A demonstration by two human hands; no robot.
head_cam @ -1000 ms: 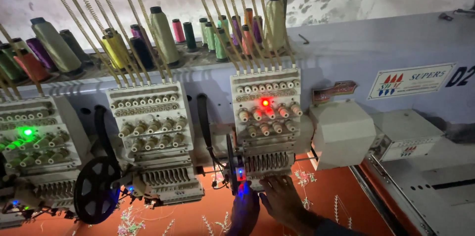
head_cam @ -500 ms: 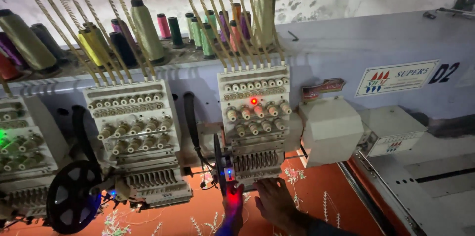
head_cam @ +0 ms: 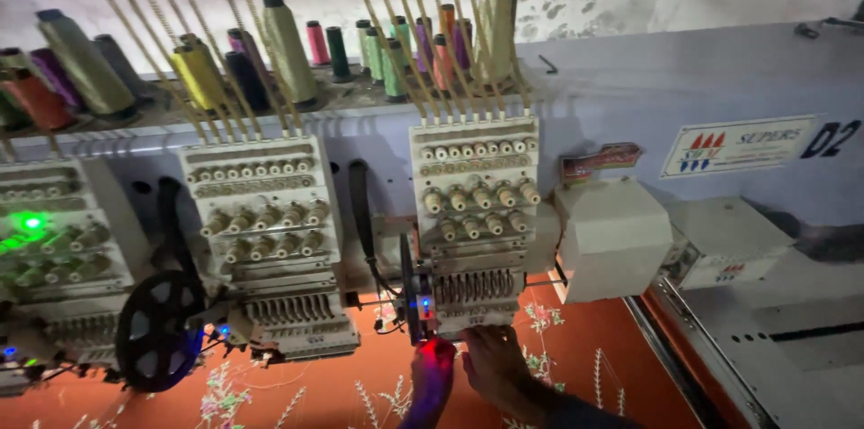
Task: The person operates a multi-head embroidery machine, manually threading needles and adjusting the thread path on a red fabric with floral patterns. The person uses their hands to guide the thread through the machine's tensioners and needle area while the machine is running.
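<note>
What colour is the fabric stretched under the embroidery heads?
Orange fabric with pale floral stitching, in the head view.

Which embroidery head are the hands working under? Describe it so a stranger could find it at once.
Along the long grey machine body, cream embroidery heads hang in a row above orange fabric. Take the rightmost head, beside the boxy cream housing. The right hand and the red-lit left hand sit right under its needles; its neighbours have none.

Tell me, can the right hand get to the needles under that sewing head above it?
Probably yes. The right hand is already right beneath the embroidery head, at its needle end, over the orange fabric. Nothing sits between them. The left hand, glowing red, is close beside it but not blocking.
</note>
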